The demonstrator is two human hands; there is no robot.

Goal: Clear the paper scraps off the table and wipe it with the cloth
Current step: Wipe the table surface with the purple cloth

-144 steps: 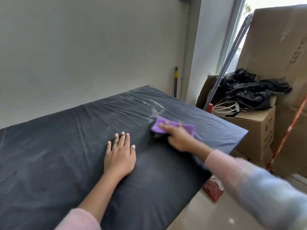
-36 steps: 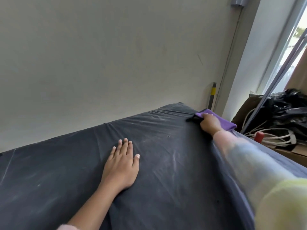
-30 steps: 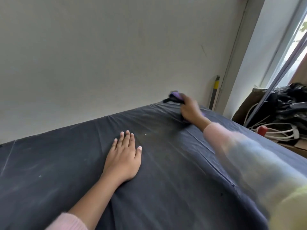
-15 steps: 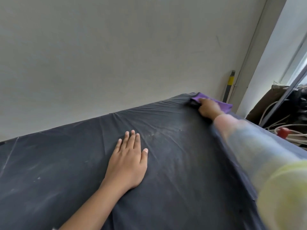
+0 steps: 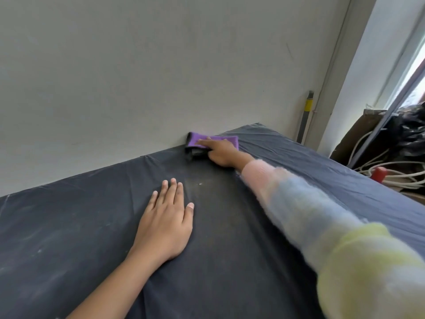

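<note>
The table (image 5: pixel 69 226) is covered with a wrinkled black sheet marked by faint pale smears. A purple cloth (image 5: pixel 197 140) with a dark underside lies at the table's far edge, against the wall. My right hand (image 5: pixel 222 153) presses down on it, arm stretched far forward in a pastel fuzzy sleeve. My left hand (image 5: pixel 165 222) rests flat on the sheet near the middle, fingers together, holding nothing. A tiny white speck (image 5: pixel 200 184) lies between the two hands. No larger paper scraps show.
A grey wall runs along the table's far side. A grey pole with a yellow band (image 5: pixel 307 116) stands in the corner. To the right are cardboard boxes, black plastic bags (image 5: pixel 409 132), white cables (image 5: pixel 395 176) and a red cap (image 5: pixel 380 172).
My right hand has slid the purple cloth left along the wall edge from the far corner. My left hand stays flat in place. The view shifted slightly.
</note>
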